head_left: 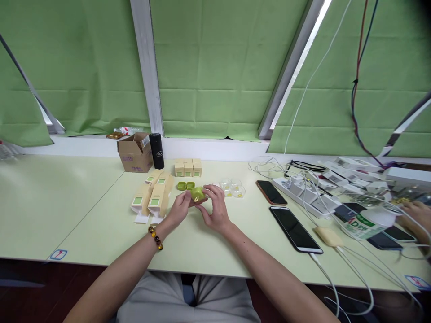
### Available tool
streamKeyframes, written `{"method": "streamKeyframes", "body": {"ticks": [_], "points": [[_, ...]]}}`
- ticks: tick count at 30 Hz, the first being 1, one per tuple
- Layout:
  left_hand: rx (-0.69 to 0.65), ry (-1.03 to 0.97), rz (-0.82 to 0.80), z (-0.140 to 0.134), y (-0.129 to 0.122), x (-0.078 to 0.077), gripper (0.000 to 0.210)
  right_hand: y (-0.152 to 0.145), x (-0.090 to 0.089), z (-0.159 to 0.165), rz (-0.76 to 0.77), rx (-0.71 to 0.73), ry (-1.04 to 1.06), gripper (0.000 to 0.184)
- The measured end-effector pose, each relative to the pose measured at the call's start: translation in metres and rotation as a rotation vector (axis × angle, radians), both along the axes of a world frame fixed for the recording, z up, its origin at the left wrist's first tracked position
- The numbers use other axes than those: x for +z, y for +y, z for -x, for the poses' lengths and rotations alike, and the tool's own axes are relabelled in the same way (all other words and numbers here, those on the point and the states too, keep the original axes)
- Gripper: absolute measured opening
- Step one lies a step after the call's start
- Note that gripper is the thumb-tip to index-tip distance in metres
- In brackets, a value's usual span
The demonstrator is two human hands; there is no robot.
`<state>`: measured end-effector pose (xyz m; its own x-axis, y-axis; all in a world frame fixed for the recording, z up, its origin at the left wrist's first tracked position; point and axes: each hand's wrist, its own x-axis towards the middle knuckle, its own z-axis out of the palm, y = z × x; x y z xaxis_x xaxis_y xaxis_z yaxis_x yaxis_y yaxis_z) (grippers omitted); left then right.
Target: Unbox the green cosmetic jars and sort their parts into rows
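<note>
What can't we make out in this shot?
All in the head view:
Underside of the green case: hidden by the left hand.
Fine print on the carton labels: too small.
Contents, if any, of the brown cardboard box: hidden by its own sides.
Co-worker's arm: cut off by the right edge.

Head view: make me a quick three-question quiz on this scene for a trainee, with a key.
1. Multiple choice: what is between the left hand and the right hand?
A) a phone
B) a green case
C) a white cup
2. True or false: the bracelet is on the right wrist.
3. Fill in: in the picture, the black bottle stands just to the ____ of the carton.

Key: 1. B. 2. False; the bracelet is on the left wrist. 3. Right.
</note>
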<state>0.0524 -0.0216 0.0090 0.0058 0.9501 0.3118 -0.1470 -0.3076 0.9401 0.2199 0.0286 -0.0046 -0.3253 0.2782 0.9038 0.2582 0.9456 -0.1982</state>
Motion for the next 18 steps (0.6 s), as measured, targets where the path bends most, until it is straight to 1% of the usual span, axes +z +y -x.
{"method": "streamKeyframes", "body": {"ticks": [2,5,9,11,13,16,18], "points": [[-0.055,-0.007,0.06,-0.0009,-0.0006,-0.0002,0.078,0.0001,-0.0009,0.0007,0.013,0.016,-0.005,0.064],[-0.075,0.045,0.086,-0.0019,-0.003,0.0001,0.082,0.0014,-0.0024,0.0017,0.019,0.038,0.0,0.065],[-0.132,0.083,0.091,-0.0024,-0.0038,-0.0011,0.082,0.0036,-0.004,0.0022,0.052,0.069,0.02,0.057],[-0.122,0.101,0.091,-0.0019,-0.0024,-0.0024,0.078,0.0038,-0.0037,0.0018,0.093,0.111,0.042,0.055],[-0.042,0.141,0.052,-0.0003,-0.0008,-0.003,0.069,0.0034,-0.0023,0.0012,0.135,0.156,0.066,0.053],[0.175,0.236,-0.093,0.0036,-0.0011,-0.0008,0.045,0.0027,0.0006,-0.0004,0.195,0.175,0.081,0.048],[0.294,0.301,-0.199,0.0059,-0.0035,0.0026,0.037,0.003,0.0018,-0.0016,0.24,0.161,0.084,0.044]]}}
